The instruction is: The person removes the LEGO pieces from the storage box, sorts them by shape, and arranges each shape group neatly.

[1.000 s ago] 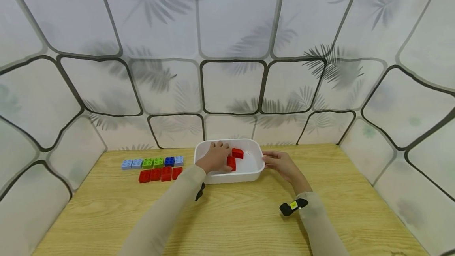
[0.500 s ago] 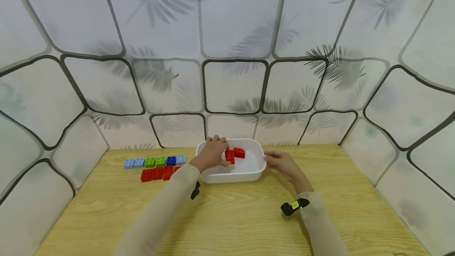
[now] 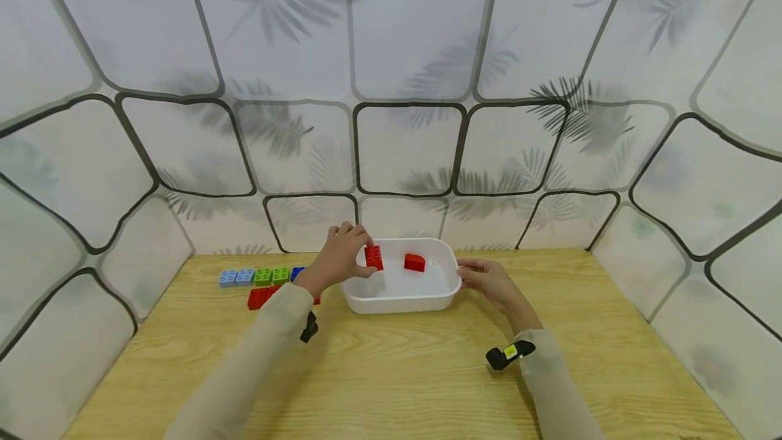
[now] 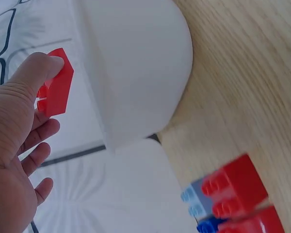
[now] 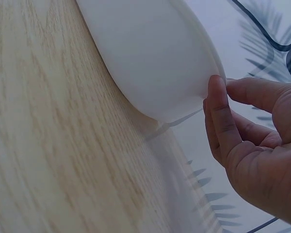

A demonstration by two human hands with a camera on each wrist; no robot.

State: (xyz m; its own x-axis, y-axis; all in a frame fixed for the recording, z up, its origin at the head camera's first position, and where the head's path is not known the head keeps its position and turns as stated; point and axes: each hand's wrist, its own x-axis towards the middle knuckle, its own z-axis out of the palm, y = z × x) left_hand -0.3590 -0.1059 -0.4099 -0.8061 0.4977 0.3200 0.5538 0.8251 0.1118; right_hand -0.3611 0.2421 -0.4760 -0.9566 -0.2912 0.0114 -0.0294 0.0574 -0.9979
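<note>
My left hand (image 3: 339, 257) pinches a red toy brick (image 3: 374, 258) between thumb and fingers, over the left end of a white plastic tub (image 3: 397, 305). In the left wrist view the thumb presses one face of that brick (image 4: 60, 87), and the other fingers curl loosely below. Another red brick (image 3: 414, 263), with a sloped or rounded top, lies inside the tub. At the tub's right end my right hand (image 3: 491, 285) pinches the rim; in the right wrist view its thumb and fingertips meet at the tub's edge (image 5: 218, 63).
Left of the tub, a back row holds light blue bricks (image 3: 236, 278), green bricks (image 3: 271, 276) and a dark blue brick (image 3: 296, 272). In front runs a row of red bricks (image 3: 259, 297), partly behind the left forearm. A patterned cloth wall (image 3: 403, 148) borders the wooden table (image 3: 391, 372).
My left hand has risen and moved left from inside the tub, bringing the red brick with it toward the tub's left end. The right hand stays at the rim.
</note>
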